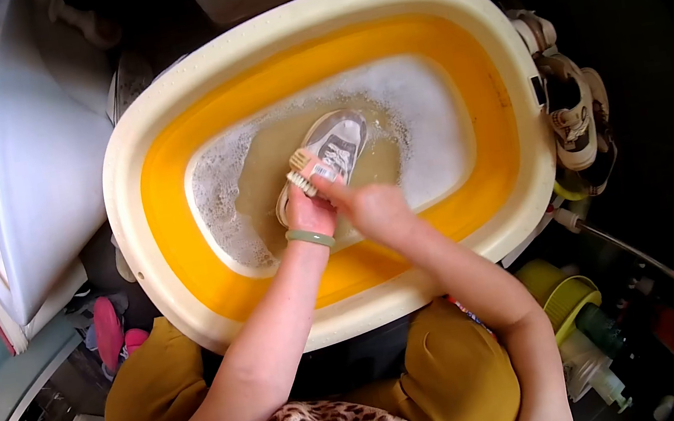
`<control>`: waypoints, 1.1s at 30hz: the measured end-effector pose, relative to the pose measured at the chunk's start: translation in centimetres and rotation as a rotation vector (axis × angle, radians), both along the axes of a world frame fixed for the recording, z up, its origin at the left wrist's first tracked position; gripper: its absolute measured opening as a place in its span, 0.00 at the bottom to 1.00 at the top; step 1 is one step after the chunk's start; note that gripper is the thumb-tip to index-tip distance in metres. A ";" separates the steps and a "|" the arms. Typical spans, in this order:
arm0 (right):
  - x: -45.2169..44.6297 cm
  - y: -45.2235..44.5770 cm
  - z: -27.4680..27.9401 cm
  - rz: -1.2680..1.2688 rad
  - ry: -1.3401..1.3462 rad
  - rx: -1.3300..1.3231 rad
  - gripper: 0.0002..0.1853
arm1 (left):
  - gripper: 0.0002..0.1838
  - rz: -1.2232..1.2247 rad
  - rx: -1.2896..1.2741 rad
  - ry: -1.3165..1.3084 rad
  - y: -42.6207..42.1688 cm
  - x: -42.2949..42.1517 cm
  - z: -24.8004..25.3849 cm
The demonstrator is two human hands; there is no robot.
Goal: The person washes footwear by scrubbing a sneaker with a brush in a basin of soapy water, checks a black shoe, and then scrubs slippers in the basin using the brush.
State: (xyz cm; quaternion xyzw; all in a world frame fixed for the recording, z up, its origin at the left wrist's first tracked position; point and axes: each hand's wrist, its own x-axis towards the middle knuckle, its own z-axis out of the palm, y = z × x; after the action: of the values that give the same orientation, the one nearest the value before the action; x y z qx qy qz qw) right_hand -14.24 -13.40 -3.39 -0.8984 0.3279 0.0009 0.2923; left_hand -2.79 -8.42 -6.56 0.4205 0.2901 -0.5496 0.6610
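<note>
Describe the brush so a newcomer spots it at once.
Find the big oval tub with yellow sides and soapy water. Near its middle, the right hand holds the brush over a grey shoe. Its pale bristles and pinkish back set it apart from the laced shoe.

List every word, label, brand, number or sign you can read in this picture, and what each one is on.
No text can be read.
Pale label on the brush in the right hand: fine dark marks, too small and blurred to read.
Shoe in the tub: no lettering can be made out.
</note>
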 end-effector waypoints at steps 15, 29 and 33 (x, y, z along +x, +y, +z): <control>-1.7 -5.8 -2.7 -0.105 0.067 -0.074 0.21 | 0.27 0.027 -0.129 -0.048 0.2 -0.2 -0.3; -1.2 -3.2 -2.7 -0.265 -0.035 0.014 0.21 | 0.29 0.050 -0.081 -0.015 -0.2 -0.3 0.3; -1.5 0.9 0.2 0.045 0.047 0.015 0.22 | 0.28 -0.063 0.056 -0.002 0.8 0.5 0.5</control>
State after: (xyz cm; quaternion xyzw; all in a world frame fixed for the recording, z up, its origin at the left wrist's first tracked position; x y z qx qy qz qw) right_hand -15.76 -12.48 -3.21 -0.9031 0.3143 0.0311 0.2910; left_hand -2.32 -7.58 -6.02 0.4482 0.2911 -0.5615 0.6317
